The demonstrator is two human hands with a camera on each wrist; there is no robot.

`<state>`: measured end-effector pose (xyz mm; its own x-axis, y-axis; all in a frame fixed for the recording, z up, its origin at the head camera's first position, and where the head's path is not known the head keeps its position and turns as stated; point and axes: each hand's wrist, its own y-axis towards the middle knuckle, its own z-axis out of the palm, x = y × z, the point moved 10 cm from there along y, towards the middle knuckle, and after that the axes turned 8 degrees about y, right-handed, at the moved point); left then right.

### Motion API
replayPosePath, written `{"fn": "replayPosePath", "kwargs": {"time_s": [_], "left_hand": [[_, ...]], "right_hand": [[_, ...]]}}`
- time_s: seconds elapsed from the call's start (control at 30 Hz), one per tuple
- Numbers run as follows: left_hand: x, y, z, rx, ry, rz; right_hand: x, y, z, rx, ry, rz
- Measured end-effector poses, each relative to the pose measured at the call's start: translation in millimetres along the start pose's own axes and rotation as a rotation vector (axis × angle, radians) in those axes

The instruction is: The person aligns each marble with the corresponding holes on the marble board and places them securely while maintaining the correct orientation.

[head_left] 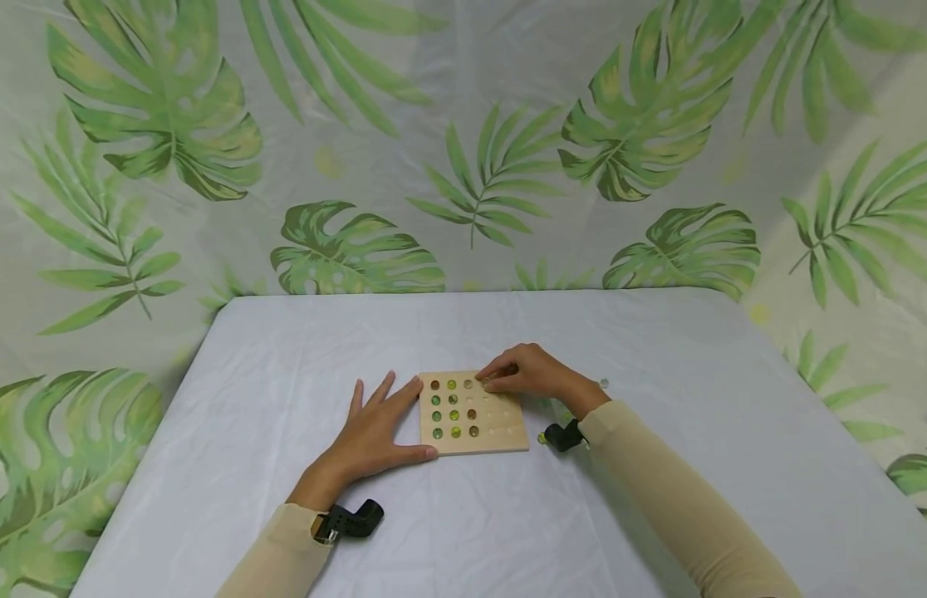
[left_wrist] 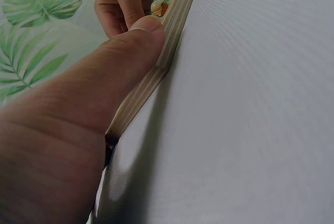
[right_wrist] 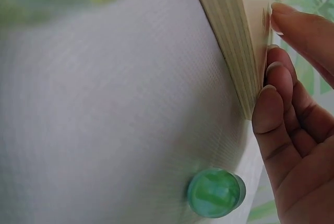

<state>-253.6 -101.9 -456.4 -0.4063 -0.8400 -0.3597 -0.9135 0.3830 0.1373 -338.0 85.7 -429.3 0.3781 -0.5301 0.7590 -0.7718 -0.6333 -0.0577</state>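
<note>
Midway across the table [head_left: 463, 531], the board [head_left: 504, 423]; beyond the table's far edge, the backdrop [head_left: 501, 274]. At the board's left edge, the left hand [head_left: 370, 436] — thumb at the near left corner, forefinger by the far left corner. Over the far right part of the board, the right hand [head_left: 534, 371]. In the two left columns of hollows, marbles [head_left: 453, 415] from far row to near; in the third column, more at the near end. Right of the board, on the table — one loose marble [head_left: 604, 383] past the right hand, another just beside the right wrist camera [head_left: 563, 436], near the board's near right corner.
</note>
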Motion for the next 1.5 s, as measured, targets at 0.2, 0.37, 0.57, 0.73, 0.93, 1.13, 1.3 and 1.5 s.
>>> {"fn": "replayPosePath", "kwargs": {"time_s": [0.2, 0.37, 0.57, 0.73, 0.93, 1.13, 1.3, 1.5], "left_hand": [[-0.4, -0.4, -0.5, 0.004, 0.000, 0.001], [-0.4, -0.3, -0.7, 0.004, -0.005, -0.001], [0.3, -0.2, -0.2, 0.005, -0.010, -0.006], [-0.1, -0.6, -1.1, 0.002, -0.016, -0.007], [-0.8, -0.7, -0.6, 0.003, -0.019, -0.004], [-1.1, 0.0, 0.7, 0.002, -0.026, -0.003], [-0.2, 0.5, 2.7, 0.007, -0.018, -0.006], [0.5, 0.0, 1.8, 0.005, -0.007, -0.009]], "right_hand": [[2, -0.5, 0, 0.001, 0.017, -0.010], [3, -1.0, 0, -0.002, 0.020, -0.013], [4, -1.4, 0, -0.004, 0.016, -0.004], [2, -0.8, 0, 0.001, 0.011, 0.003], [-1, -0.3, 0, 0.019, 0.013, 0.004], [-4, -2.0, -2, 0.036, 0.022, -0.010], [-3, -6.7, -5, 0.035, 0.027, -0.015], [-6, -13.1, -10, 0.024, 0.000, 0.005]]}}
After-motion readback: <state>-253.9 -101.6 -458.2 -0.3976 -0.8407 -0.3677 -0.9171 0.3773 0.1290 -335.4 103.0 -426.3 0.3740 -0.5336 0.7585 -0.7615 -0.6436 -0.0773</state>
